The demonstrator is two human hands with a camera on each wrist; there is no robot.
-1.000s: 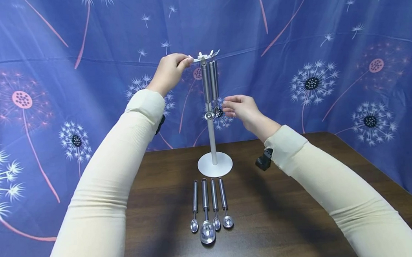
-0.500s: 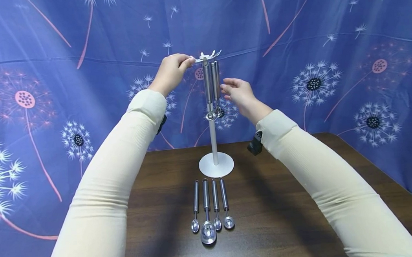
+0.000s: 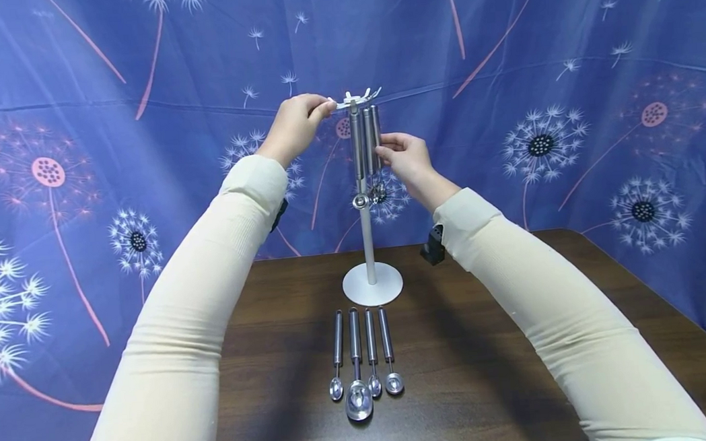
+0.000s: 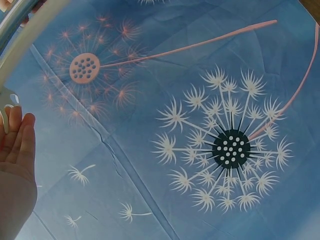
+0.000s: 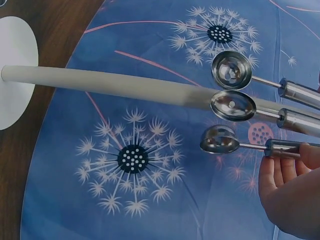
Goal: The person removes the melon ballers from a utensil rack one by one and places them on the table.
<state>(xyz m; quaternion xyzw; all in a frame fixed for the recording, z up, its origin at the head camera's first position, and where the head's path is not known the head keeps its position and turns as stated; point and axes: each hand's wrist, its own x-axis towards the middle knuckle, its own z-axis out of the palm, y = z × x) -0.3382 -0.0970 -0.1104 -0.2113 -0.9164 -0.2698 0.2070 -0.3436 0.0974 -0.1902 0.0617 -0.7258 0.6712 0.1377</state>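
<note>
A white stand (image 3: pixel 368 240) rises from the table, with a ring of upturned hooks (image 3: pixel 354 100) on top. My left hand (image 3: pixel 298 122) pinches one hook at its left side. Three steel melon ballers hang from the hooks, bowls down. My right hand (image 3: pixel 410 159) pinches the handle of the rightmost melon baller (image 5: pixel 220 140) between thumb and fingers. Beside it in the right wrist view hang an oval-bowled melon baller (image 5: pixel 233 105) and a round-bowled one (image 5: pixel 231 70). The left wrist view shows my left fingers (image 4: pixel 22 145) at a white hook, partly cut off.
In front of the round white base (image 3: pixel 372 293) lies a row of steel scoops on the brown table (image 3: pixel 459 376): a large scoop (image 3: pixel 359 402) and three small ones, such as the rightmost scoop (image 3: pixel 394 383). A blue dandelion-print cloth (image 3: pixel 427 40) hangs behind.
My right hand has moved up and slightly left, from beside the hanging bowls to a handle, which it now pinches. The left hand keeps its hold on the hook.
</note>
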